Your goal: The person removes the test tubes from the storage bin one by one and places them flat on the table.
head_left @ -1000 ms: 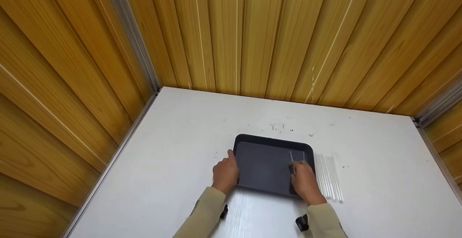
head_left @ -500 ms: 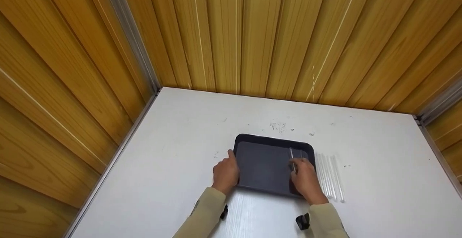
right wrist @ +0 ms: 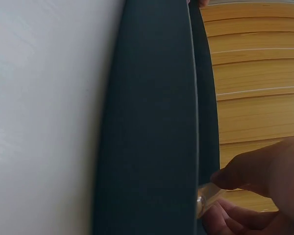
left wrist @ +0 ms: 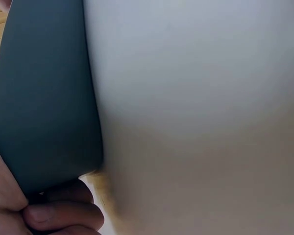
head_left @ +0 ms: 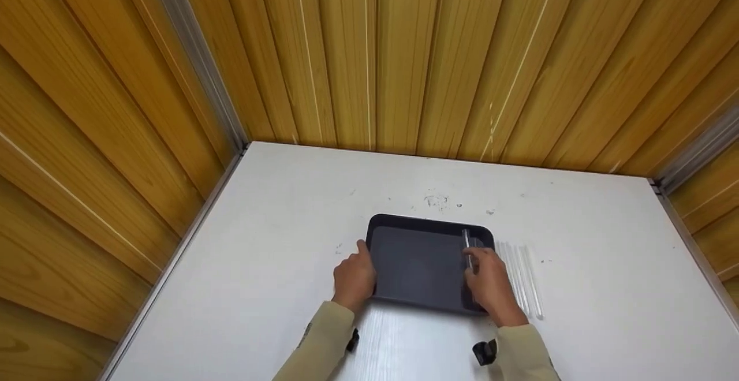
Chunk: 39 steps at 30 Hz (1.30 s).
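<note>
A dark grey rectangular tray [head_left: 415,268] sits on the white table. My left hand [head_left: 354,278] grips its left edge; in the left wrist view curled fingers [left wrist: 63,210] show at the tray's corner. Over the tray's right side, my right hand [head_left: 491,286] holds a clear test tube [head_left: 466,241] between thumb and fingers. The tube's far end points toward the tray's back wall. A rounded end of the clear tube [right wrist: 202,203] shows behind the tray wall in the right wrist view. Something faint and clear lies beside the right hand inside the tray; its kind is hard to make out.
Several clear tubes [head_left: 522,283] lie side by side on the white table [head_left: 277,242], just right of the tray. Wood-patterned panels [head_left: 398,63] close off the back and both sides, with metal posts at the corners.
The test tube in my right hand has moved slightly away from me, its far end now higher in view. My left hand keeps its grip on the tray. The head view has shifted a little.
</note>
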Motion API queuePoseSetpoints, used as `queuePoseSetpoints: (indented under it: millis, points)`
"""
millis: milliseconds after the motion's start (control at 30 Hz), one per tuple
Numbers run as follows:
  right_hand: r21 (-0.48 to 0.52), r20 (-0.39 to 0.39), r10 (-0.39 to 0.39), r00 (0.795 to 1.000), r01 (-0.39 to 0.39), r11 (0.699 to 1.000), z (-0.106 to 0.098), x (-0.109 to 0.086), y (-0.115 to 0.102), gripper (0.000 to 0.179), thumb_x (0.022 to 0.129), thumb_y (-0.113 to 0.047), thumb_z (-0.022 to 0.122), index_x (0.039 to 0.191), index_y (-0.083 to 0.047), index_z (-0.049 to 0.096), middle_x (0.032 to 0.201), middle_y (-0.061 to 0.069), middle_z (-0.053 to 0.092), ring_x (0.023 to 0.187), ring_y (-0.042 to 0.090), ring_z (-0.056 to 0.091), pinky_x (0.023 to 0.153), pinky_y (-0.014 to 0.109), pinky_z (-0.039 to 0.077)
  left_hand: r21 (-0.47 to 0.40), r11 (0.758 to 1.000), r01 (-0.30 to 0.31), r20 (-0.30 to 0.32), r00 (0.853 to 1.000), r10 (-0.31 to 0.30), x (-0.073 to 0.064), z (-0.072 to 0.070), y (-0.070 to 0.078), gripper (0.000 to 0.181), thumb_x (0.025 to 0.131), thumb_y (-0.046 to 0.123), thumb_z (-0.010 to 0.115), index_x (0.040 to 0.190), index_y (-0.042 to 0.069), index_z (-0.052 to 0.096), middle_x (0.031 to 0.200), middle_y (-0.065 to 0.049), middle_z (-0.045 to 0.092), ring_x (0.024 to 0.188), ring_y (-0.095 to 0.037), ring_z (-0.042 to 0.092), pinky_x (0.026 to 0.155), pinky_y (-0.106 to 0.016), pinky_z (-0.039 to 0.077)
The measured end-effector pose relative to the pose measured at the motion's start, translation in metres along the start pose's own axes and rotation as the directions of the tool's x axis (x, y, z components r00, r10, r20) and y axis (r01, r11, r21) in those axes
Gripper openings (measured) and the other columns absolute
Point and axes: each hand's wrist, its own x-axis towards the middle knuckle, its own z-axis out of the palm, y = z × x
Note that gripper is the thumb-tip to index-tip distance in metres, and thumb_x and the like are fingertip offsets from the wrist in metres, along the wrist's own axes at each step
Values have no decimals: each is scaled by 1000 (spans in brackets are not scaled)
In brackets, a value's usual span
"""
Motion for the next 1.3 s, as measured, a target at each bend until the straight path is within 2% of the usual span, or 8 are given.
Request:
queuePoseSetpoints:
  millis: [167, 333, 567, 800, 967, 1200, 1300]
  points:
    - [5, -30, 0, 1000, 0, 1000, -11, -6, 5, 37, 91, 9, 62, 128, 7, 63, 126, 26, 57, 107, 38, 61, 85, 49, 51, -5, 1000, -3, 14, 1000, 3, 0, 1, -1, 33, 92, -3, 55, 124, -10, 54, 61, -13, 57, 47, -25, 51, 44, -41, 42]
    - [22, -60, 24, 998, -23, 1000, -20, -9, 12, 36, 90, 10, 62, 126, 8, 63, 123, 26, 59, 102, 34, 62, 81, 47, 51, -12, 1000, 3, 43, 999, -2, 2, 0, -1, 31, 93, -3, 55, 123, -8, 53, 62, -12, 57, 47, -25, 51, 45, -42, 42]
    - [46, -63, 87, 994, -84, 995, -32, -13, 19, 39, 89, 10, 62, 128, 6, 62, 125, 26, 58, 106, 37, 62, 80, 47, 53, -2, 1000, -10, 51, 999, 10, 1, 0, -4, 30, 92, -4, 54, 122, -9, 52, 60, -12, 56, 46, -23, 48, 44, -41, 41]
    - [42, -102, 95, 990, -91, 995, -46, -18, 29, 38, 89, 9, 60, 127, 6, 63, 126, 27, 59, 106, 39, 62, 82, 49, 53, -6, 1000, -21, 47, 999, 21, 1, 0, 0, 32, 96, -3, 54, 127, -12, 51, 65, -15, 59, 48, -25, 52, 46, -42, 44]
    - [30, -116, 92, 989, -89, 996, -52, -19, 36, 38, 88, 9, 60, 126, 7, 64, 127, 29, 58, 106, 40, 62, 82, 51, 51, -3, 1000, -14, 67, 998, 14, 0, 0, -1, 33, 98, -1, 52, 129, -12, 50, 67, -16, 61, 50, -26, 54, 48, -44, 45]
    - [15, -119, 112, 987, -111, 994, -56, -20, 47, 38, 88, 9, 61, 126, 8, 63, 127, 31, 58, 107, 42, 61, 82, 51, 51, -7, 999, -45, 43, 998, 45, -1, -2, -1, 36, 94, -5, 55, 129, -14, 50, 67, -17, 61, 50, -27, 54, 48, -45, 46]
    - [9, -122, 115, 986, -115, 993, -57, -21, 50, 38, 88, 10, 61, 126, 9, 63, 126, 31, 58, 107, 42, 61, 83, 52, 51, 0, 999, -40, 55, 998, 40, -1, -2, -1, 35, 94, -5, 55, 128, -13, 50, 65, -15, 59, 49, -25, 52, 47, -43, 44]
